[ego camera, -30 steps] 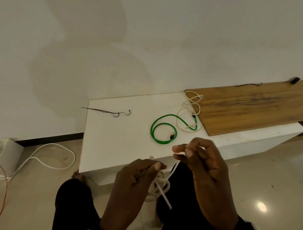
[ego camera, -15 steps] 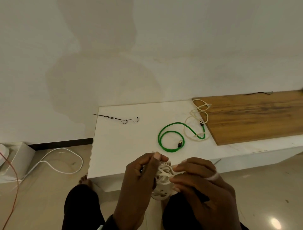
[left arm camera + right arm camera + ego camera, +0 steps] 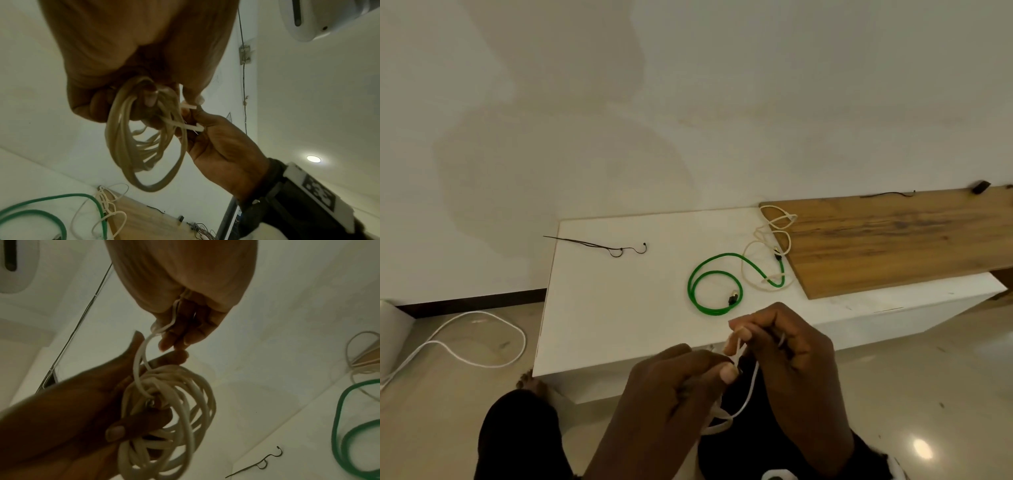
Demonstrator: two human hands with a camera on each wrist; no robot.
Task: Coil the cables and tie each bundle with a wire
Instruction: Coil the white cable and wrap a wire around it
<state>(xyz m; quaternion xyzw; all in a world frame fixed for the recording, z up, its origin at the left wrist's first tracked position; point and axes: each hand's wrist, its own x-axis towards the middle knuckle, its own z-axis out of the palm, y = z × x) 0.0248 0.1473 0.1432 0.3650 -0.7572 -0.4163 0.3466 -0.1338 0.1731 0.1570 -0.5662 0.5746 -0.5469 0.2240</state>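
Observation:
My left hand (image 3: 688, 380) grips a coiled white cable (image 3: 185, 402) in front of my lap; its loops hang below the fingers (image 3: 127, 146). A little above it, my right hand (image 3: 774, 339) pinches a free strand of the same cable (image 3: 748, 394), which runs down into the coil. A green cable (image 3: 714, 274) lies looped on the white table (image 3: 619, 308). A cream cable (image 3: 750, 253) lies beside it, reaching onto the wooden board (image 3: 893, 240). At the table's far left lies a thin dark wire (image 3: 602, 245).
A white cord (image 3: 482, 342) curls on the floor at the left beside a white box (image 3: 390, 335). Another thin dark wire (image 3: 887, 194) and a small black object (image 3: 981, 186) lie at the board's far edge. My knees are under the hands.
Half a second ago both hands were pressed together around the coil. My right hand has since risen up and away, drawing a strand out of it.

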